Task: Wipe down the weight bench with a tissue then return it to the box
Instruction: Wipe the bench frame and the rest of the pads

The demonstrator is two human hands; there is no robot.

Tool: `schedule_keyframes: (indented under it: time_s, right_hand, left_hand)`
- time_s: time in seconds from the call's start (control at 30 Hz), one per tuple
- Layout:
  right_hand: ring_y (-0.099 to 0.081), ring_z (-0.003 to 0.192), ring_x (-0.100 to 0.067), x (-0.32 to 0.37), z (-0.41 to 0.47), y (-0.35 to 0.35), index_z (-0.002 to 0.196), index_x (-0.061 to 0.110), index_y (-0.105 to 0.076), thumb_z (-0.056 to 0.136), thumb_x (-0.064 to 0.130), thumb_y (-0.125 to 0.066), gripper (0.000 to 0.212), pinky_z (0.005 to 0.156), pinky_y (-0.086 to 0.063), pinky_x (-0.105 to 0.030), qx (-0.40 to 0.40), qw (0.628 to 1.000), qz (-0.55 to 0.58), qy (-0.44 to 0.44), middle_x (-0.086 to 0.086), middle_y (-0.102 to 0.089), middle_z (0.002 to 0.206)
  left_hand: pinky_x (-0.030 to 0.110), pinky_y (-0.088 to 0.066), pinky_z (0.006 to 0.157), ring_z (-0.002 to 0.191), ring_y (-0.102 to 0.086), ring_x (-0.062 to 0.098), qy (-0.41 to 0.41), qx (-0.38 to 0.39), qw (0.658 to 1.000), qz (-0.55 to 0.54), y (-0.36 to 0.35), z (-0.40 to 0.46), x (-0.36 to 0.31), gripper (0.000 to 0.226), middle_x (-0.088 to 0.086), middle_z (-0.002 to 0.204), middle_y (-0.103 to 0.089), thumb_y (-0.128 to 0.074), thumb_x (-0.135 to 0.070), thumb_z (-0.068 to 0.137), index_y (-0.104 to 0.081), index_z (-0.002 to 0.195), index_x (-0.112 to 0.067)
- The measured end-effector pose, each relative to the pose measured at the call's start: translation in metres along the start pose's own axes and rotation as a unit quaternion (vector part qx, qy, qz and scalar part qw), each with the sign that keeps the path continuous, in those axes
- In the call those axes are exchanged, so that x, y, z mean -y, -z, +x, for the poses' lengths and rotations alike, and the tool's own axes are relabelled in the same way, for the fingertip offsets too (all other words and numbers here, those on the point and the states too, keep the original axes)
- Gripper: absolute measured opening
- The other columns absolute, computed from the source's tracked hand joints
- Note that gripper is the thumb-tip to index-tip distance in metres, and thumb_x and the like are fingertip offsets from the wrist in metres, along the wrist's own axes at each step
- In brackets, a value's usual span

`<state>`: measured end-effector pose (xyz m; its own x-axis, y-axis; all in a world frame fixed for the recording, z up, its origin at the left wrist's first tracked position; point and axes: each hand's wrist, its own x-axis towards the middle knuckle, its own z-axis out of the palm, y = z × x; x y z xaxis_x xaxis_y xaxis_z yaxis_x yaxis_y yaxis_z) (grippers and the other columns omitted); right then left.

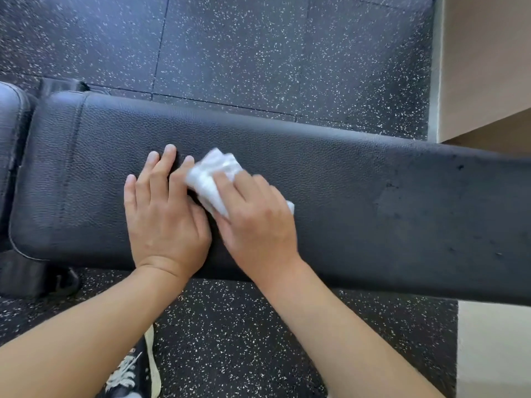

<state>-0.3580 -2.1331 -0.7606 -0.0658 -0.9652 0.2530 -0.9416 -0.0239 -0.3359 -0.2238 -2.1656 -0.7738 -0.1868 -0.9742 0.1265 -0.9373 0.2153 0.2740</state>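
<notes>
Right hand is down on the bench with the tissue bunched under it, fingers curled over the white wad and pressing it into the black padding. The blur on that hand and the tissue suggests a wiping stroke in progress. The tissue sits about midway between the bench's far and near edges, a little toward its left end, with a small corner of white peeking out on the far side of the hand.

Left hand lies flat just beside it, fingers straight and spread, holding nothing, seemingly bracing on the pad, forefinger touching the edge of the tissue.

So where are we? Wiping is underway, I'd say, not finished. The long stretch toward the right end shows scuffs and dark specks; whether that is dirt or wear I can't tell, nor which parts have been covered. The separate seat pad off the left end looks untouched by either hand at this moment.

Left to do: the rest of the surface, then the return to the box, and no box is in sight. Speckled rubber floor all around, a shoe below.
</notes>
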Motion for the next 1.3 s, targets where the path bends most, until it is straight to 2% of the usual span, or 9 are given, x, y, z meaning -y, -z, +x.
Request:
schedule_keyframes:
  time_s: [0.17, 0.33, 0.47, 0.7, 0.9, 1.0, 1.1, 1.2, 1.3]
  right_hand:
    - [-0.047, 0.071, -0.028, -0.097, -0.078, 0.054, 0.129, 0.009, -0.069, 0.099, 0.020, -0.068, 0.032, 0.062, -0.045, -0.044, 0.009, 0.999, 0.006, 0.040, -0.003, -0.056, 0.092]
    - [-0.048, 0.074, -0.028, -0.160, -0.040, 0.067, 0.104, 0.012, -0.065, 0.102, 0.030, -0.058, 0.019, 0.060, -0.043, -0.043, -0.039, 0.990, -0.073, -0.117, -0.004, -0.049, 0.087]
    - [-0.057, 0.087, -0.033, -0.118, 0.034, 0.033, 0.106, 0.012, -0.068, 0.099, 0.036, -0.061, 0.026, 0.066, -0.043, -0.040, -0.070, 0.972, -0.070, -0.215, -0.010, -0.061, 0.099]
    - [-0.057, 0.081, -0.028, 0.014, 0.036, -0.006, 0.115, 0.013, -0.070, 0.096, 0.032, -0.067, 0.027, 0.066, -0.047, -0.042, 0.005, 0.998, 0.006, -0.066, -0.006, -0.063, 0.099]
    - [-0.054, 0.072, -0.029, -0.059, -0.058, 0.043, 0.124, 0.012, -0.071, 0.097, 0.025, -0.068, 0.030, 0.064, -0.050, -0.046, 0.023, 0.999, -0.009, 0.037, -0.005, -0.062, 0.091]
    - [-0.050, 0.070, -0.030, -0.120, -0.066, 0.076, 0.121, 0.012, -0.070, 0.104, 0.034, -0.061, 0.030, 0.063, -0.047, -0.041, 0.000, 0.999, -0.034, -0.006, -0.007, -0.055, 0.085]
    - [-0.055, 0.079, -0.037, -0.148, -0.039, 0.088, 0.108, 0.006, -0.068, 0.100, 0.036, -0.057, 0.033, 0.067, -0.045, -0.044, 0.004, 0.990, -0.043, -0.132, -0.014, -0.056, 0.091]
    - [-0.059, 0.094, -0.040, -0.120, -0.003, 0.069, 0.109, 0.006, -0.067, 0.102, 0.033, -0.059, 0.029, 0.080, -0.046, -0.045, 0.006, 0.973, -0.019, -0.231, -0.017, -0.061, 0.104]
    - [-0.058, 0.092, -0.035, -0.056, 0.010, 0.041, 0.117, 0.011, -0.068, 0.102, 0.034, -0.061, 0.028, 0.079, -0.046, -0.044, 0.005, 0.980, 0.006, -0.200, -0.014, -0.063, 0.107]
  left_hand:
    - [0.057, -0.018, 0.128, 0.156, -0.030, 0.034, -0.007, 0.000, 1.000, 0.005, -0.001, -0.001, 0.002, 0.059, 0.008, 0.166, -0.037, -0.041, -0.019, 0.092, -0.047, 0.151, -0.015]
    - [0.056, -0.017, 0.128, 0.156, -0.030, 0.034, -0.008, 0.000, 1.000, 0.005, -0.002, 0.000, 0.003, 0.059, 0.007, 0.166, -0.037, -0.042, -0.019, 0.093, -0.046, 0.152, -0.016]
    - [0.057, -0.018, 0.128, 0.156, -0.029, 0.033, -0.007, -0.001, 1.000, 0.004, -0.001, 0.000, 0.002, 0.059, 0.007, 0.166, -0.037, -0.042, -0.018, 0.093, -0.047, 0.151, -0.016]
    - [0.058, -0.018, 0.128, 0.157, -0.030, 0.034, 0.011, 0.016, 1.000, 0.002, 0.006, 0.000, -0.004, 0.054, 0.010, 0.166, -0.039, -0.044, -0.018, 0.093, -0.053, 0.145, -0.008]
    - [0.058, -0.019, 0.127, 0.156, -0.031, 0.034, -0.005, 0.011, 1.000, 0.010, 0.006, -0.001, -0.002, 0.059, 0.010, 0.165, -0.039, -0.036, -0.022, 0.093, -0.049, 0.150, -0.014]
    - [0.059, -0.020, 0.126, 0.155, -0.031, 0.035, -0.010, 0.021, 1.000, 0.021, 0.008, 0.000, -0.003, 0.060, 0.011, 0.165, -0.039, -0.034, -0.024, 0.092, -0.046, 0.151, -0.015]
    - [0.061, -0.020, 0.126, 0.155, -0.030, 0.036, -0.011, 0.041, 0.999, 0.025, 0.013, 0.001, -0.006, 0.061, 0.012, 0.165, -0.038, -0.035, -0.024, 0.092, -0.045, 0.151, -0.014]
    - [0.063, -0.019, 0.125, 0.156, -0.028, 0.038, -0.013, 0.070, 0.997, 0.029, 0.018, 0.002, -0.008, 0.060, 0.015, 0.166, -0.036, -0.046, -0.017, 0.093, -0.045, 0.152, -0.010]
    - [0.065, -0.018, 0.124, 0.157, -0.025, 0.040, -0.012, 0.111, 0.992, 0.052, 0.024, 0.006, -0.011, 0.063, 0.017, 0.168, -0.033, -0.054, -0.014, 0.093, -0.042, 0.155, -0.008]
